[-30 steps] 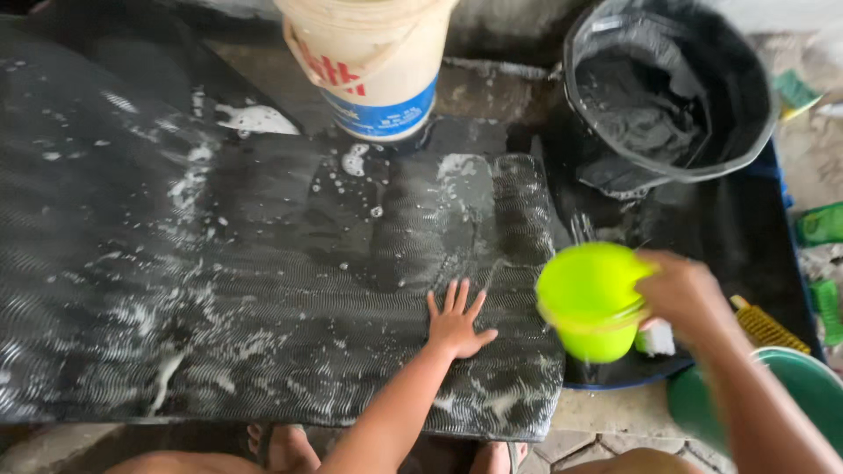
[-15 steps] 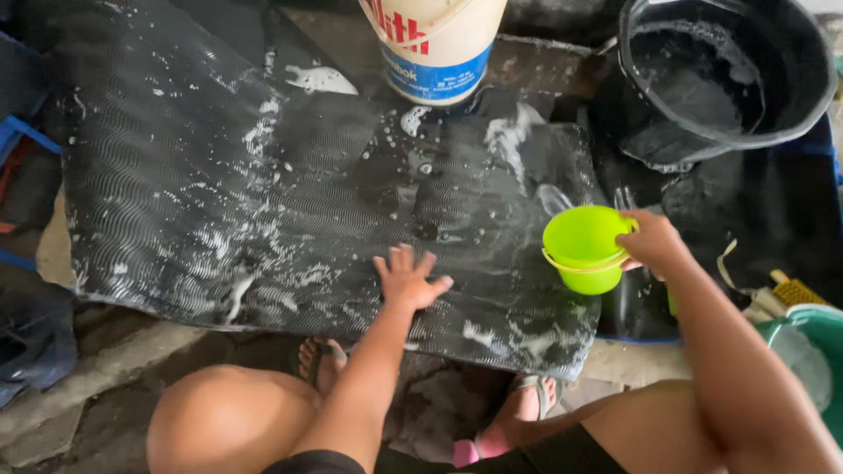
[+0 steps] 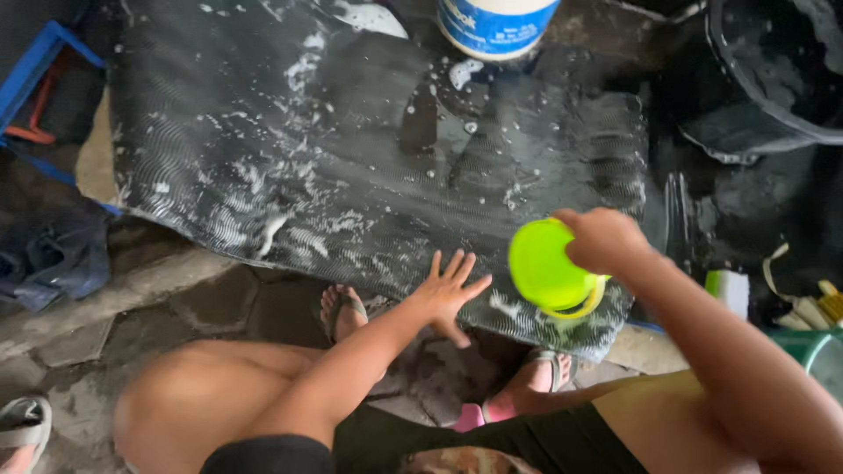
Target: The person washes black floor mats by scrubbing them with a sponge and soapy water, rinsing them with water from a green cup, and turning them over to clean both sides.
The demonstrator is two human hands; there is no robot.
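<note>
Your right hand point(image 3: 606, 239) gripped the round lime-green plastic scoop point(image 3: 546, 268) — tipped over the soapy black ribbed rubber mat's point(image 3: 351, 149) near edge — while your left hand point(image 3: 450, 294) lay flat there, 5 fingers spread wide.

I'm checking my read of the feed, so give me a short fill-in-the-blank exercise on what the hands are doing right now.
1. The right hand holds a small ____ -coloured scoop.
2. The left hand rests with its fingers ____ on the near edge of the mat.
3. The black mat is flecked with white ____.
4. A white and blue ____ stands at the mat's far edge.

Missing words: lime green; spread; suds; bucket
</note>
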